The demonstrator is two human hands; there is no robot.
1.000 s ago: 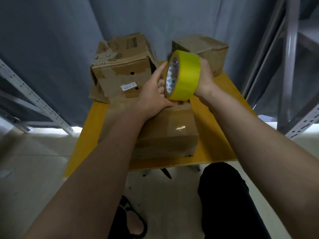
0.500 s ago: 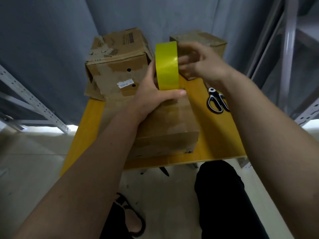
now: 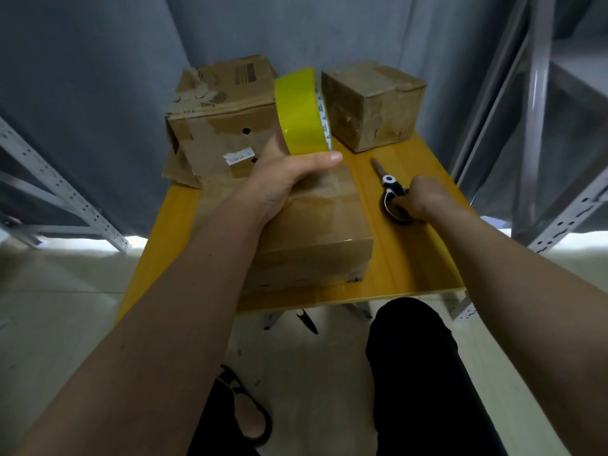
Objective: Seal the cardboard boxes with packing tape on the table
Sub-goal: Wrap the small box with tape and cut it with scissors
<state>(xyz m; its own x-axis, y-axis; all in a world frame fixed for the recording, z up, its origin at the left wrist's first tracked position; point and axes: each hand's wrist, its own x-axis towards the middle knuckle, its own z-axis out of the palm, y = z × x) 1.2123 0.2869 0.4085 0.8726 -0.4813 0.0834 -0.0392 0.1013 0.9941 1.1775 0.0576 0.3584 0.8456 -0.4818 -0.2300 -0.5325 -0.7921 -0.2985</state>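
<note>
Yellow tape roll [image 3: 301,113] stands on edge above the near box [image 3: 316,222], your left hand [image 3: 283,179] wrapped round its lower rim, thumb across the front: likely kept over the seam so the tape can be drawn down onto this box. Your right hand [image 3: 421,200], right of the near box, curls round the black handles of the scissors [image 3: 391,192], which lie on the yellow table [image 3: 411,268], blades closed and pointing away from you. Two more boxes sit behind the near box: a torn one [image 3: 217,126] and a smaller cube [image 3: 371,103]. Half a second back your right hand was at the roll; it now sits on the scissors, presumably for a cut.
</note>
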